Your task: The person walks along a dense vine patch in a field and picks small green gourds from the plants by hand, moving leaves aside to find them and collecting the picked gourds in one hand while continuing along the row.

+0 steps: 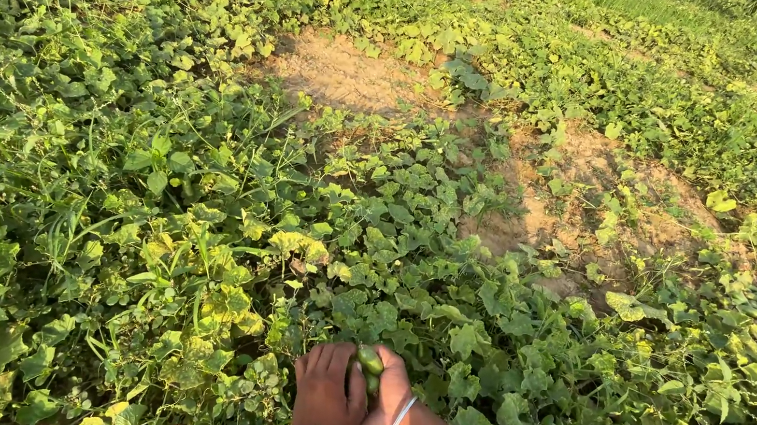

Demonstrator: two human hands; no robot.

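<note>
Among vines (421, 236), both hands' grip seemingly around cucumber (371, 360).

green cucumber (371, 359), silver bangle (402, 417) (thin), yellowing leaves (215, 302)

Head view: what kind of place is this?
Likely an outdoor vegetable field. Low leafy vines cover the ground, with bare sandy soil patches between them. The left hand and right hand hold a small green fruit, probably a cucumber.
</note>
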